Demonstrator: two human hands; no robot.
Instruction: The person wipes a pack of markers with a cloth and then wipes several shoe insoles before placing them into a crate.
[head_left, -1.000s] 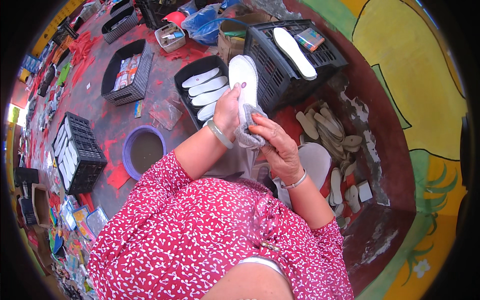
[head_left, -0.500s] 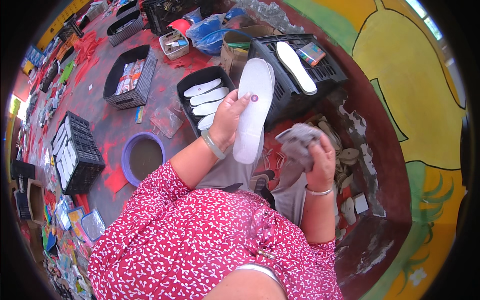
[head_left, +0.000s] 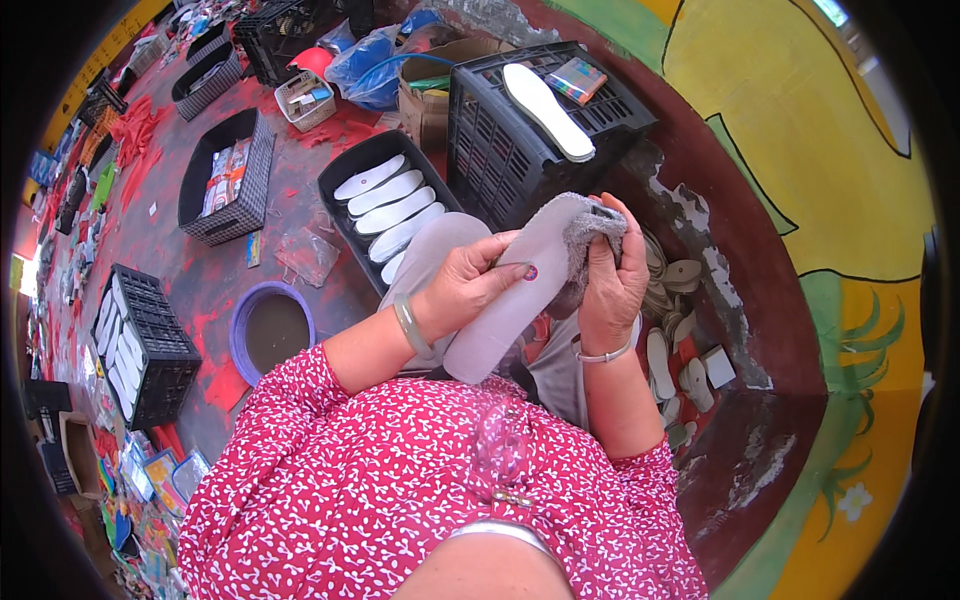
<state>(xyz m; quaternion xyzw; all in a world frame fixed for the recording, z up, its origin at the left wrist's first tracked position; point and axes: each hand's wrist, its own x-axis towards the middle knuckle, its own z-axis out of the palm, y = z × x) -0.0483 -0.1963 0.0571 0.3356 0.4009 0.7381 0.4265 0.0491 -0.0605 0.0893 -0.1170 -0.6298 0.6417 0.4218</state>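
Observation:
A pale insole (head_left: 500,318) with a small round purple mark slants across my lap. My left hand (head_left: 462,285) grips it near the middle, thumb on top beside the mark. At the insole's upper right end, my right hand (head_left: 610,285) presses a grey cloth (head_left: 584,248) against it, fingers closed round the cloth. Past my left hand, a black basket (head_left: 335,205) holds several white insoles (head_left: 393,208). On an upturned black crate (head_left: 500,150) lie another white insole (head_left: 545,110) and a small colourful packet (head_left: 576,80).
At left stand a purple basin (head_left: 240,335) of murky water and a black crate (head_left: 170,355) of white insoles. Beige insoles (head_left: 660,365) are heaped by the painted wall (head_left: 790,200) at right. A woven basket (head_left: 255,180) holds packets.
The insole has come down nearer my lap and tilted to the right. My right hand has brought the grey cloth onto its upper end; before, the cloth was apart from it.

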